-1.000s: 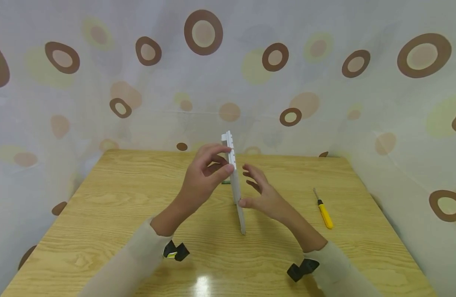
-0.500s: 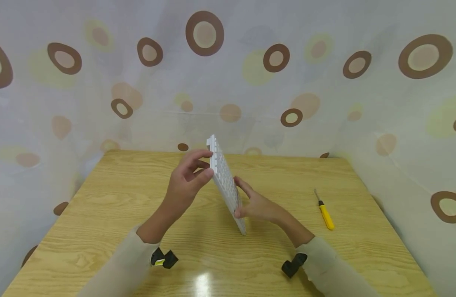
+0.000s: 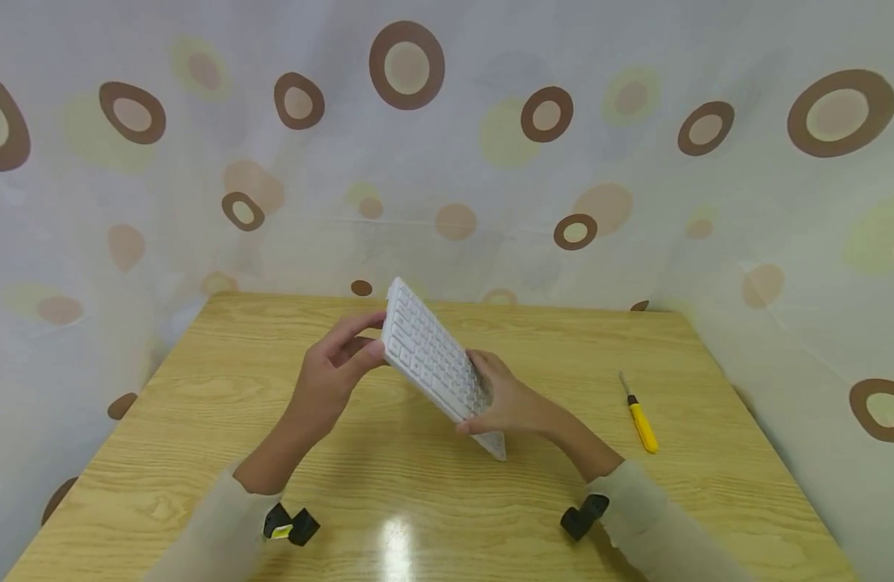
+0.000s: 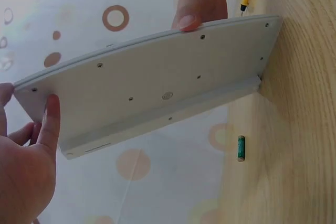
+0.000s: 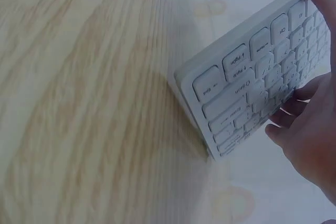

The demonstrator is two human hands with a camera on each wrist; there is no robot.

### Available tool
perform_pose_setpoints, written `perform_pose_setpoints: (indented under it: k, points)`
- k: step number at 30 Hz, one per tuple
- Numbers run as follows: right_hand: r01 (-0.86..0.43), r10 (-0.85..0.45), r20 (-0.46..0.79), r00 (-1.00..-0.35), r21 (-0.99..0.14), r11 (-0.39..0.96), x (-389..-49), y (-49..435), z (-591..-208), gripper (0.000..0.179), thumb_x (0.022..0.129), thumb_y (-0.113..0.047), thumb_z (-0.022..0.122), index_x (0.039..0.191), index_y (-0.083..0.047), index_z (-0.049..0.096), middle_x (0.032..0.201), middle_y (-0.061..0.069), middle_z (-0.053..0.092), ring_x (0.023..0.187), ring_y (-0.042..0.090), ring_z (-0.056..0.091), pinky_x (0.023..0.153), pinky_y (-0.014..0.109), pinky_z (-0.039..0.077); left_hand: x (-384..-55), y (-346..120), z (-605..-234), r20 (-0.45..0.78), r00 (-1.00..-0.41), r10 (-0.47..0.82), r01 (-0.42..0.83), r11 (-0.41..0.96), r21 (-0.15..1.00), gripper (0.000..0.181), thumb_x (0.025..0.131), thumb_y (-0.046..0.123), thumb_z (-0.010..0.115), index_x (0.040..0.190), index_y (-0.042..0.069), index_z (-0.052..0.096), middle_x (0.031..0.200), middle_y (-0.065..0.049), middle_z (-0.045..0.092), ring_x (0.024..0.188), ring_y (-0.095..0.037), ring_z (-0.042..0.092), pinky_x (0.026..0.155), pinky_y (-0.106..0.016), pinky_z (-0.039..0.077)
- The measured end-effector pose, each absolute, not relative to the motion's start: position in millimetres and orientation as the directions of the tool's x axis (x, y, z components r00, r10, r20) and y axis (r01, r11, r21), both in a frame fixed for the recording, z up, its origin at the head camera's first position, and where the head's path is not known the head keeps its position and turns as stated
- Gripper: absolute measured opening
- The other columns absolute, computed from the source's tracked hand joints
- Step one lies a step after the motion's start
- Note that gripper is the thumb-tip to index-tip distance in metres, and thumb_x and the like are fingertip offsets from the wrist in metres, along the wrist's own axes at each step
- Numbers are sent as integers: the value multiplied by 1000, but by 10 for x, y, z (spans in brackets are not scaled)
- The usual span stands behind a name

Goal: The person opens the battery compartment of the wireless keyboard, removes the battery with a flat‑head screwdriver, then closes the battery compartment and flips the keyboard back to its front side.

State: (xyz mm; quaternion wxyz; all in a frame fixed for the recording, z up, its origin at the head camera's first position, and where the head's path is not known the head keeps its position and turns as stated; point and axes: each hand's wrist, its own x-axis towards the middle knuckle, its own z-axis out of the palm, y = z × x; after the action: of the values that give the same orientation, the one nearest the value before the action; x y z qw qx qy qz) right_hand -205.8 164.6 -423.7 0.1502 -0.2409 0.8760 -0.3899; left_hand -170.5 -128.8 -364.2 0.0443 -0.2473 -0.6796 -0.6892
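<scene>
A white keyboard (image 3: 432, 347) is held tilted over the table, its left end raised and its right end down at the wood. My left hand (image 3: 323, 384) pinches the raised end, thumb on the near corner and fingers at the back. Across the lower part, my right hand (image 3: 511, 404) grips the keyboard from edge to edge over the keys. The left wrist view shows its plain underside (image 4: 147, 80) with several small screws and a raised ridge. In the right wrist view, the corner keys (image 5: 226, 100) face my palm.
A yellow-handled screwdriver (image 3: 642, 424) lies on the wooden table (image 3: 221, 388), right of the right hand. Beyond the keyboard a green battery (image 4: 241, 148) lies on the table, hidden in the head view. A patterned curtain (image 3: 454, 162) hangs behind and at both sides.
The keyboard has turned from edge-on to show its keys, its raised end swinging left and down with my left hand. My right hand has come onto it and gripped its lower part.
</scene>
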Motion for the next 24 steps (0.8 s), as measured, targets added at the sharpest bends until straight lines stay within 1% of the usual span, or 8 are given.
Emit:
perform_pose_setpoints:
  k: [3, 5, 8, 12, 15, 18, 21, 24]
  points:
    - [-331, -524, -83, -847, -689, 645, -2069, 1700, -4225, 129, 71, -44, 87, 163, -8, 4, 167, 16, 7, 151, 38, 15, 116, 62, 25, -1700, -1385, -3722, 341, -893, 295, 347, -32, 937, 42, 103, 16, 60, 144, 14, 55, 138, -8, 55, 109, -22, 67, 96, -35, 55]
    - [-347, -519, -91, -850, -643, 683, -2087, 1734, -4230, 130, 71, -47, 87, 162, -7, 4, 166, 17, 7, 151, 39, 15, 116, 61, 27, -1688, -1442, -3768, 287, -908, 304, 301, 0, 954, 42, 102, 20, 62, 144, 16, 56, 137, -7, 57, 109, -21, 67, 96, -34, 55]
    - [-368, -520, -106, -848, -589, 720, -2109, 1775, -4226, 131, 71, -52, 86, 162, -5, 5, 166, 21, 8, 151, 40, 16, 116, 61, 29, -1675, -1514, -3840, 204, -924, 323, 217, 3, 976, 45, 100, 21, 65, 143, 12, 56, 136, -11, 60, 108, -21, 68, 96, -34, 54]
    - [-386, -521, -133, -843, -526, 758, -2135, 1814, -4231, 134, 69, -59, 85, 161, -3, 7, 165, 22, 10, 151, 39, 17, 116, 57, 30, -1668, -1601, -3970, 89, -932, 351, 93, -7, 996, 50, 98, 17, 66, 144, 4, 53, 138, -17, 58, 106, -22, 70, 97, -31, 54]
    - [-412, -526, -146, -838, -462, 785, -2160, 1833, -4245, 136, 68, -64, 84, 161, -1, 7, 165, 22, 11, 150, 38, 19, 117, 55, 31, -1665, -1648, -4105, -1, -934, 357, 11, 31, 999, 52, 98, 16, 67, 146, 2, 51, 140, -17, 57, 108, -24, 70, 97, -29, 53]
    - [-446, -540, -151, -828, -404, 799, -2183, 1845, -4252, 135, 68, -66, 83, 160, 3, 10, 164, 25, 14, 150, 40, 20, 118, 54, 30, -1654, -1648, -4243, -79, -934, 348, -57, 72, 996, 54, 97, 15, 67, 146, 1, 50, 137, -18, 58, 110, -23, 69, 97, -29, 53]
    - [-469, -553, -170, -815, -366, 804, -2201, 1854, -4269, 134, 68, -66, 82, 158, 5, 14, 163, 26, 16, 150, 41, 19, 119, 55, 28, -1638, -1620, -4357, -133, -936, 327, -99, 117, 988, 54, 96, 12, 67, 146, 0, 50, 134, -19, 59, 109, -23, 69, 95, -31, 54]
    - [-486, -556, -194, -808, -315, 815, -2233, 1860, -4321, 134, 68, -70, 80, 158, 5, 16, 163, 24, 18, 151, 39, 19, 120, 53, 27, -1624, -1600, -4435, -165, -939, 301, -114, 179, 977, 54, 95, 11, 68, 144, -2, 51, 131, -19, 61, 104, -24, 70, 92, -32, 56]
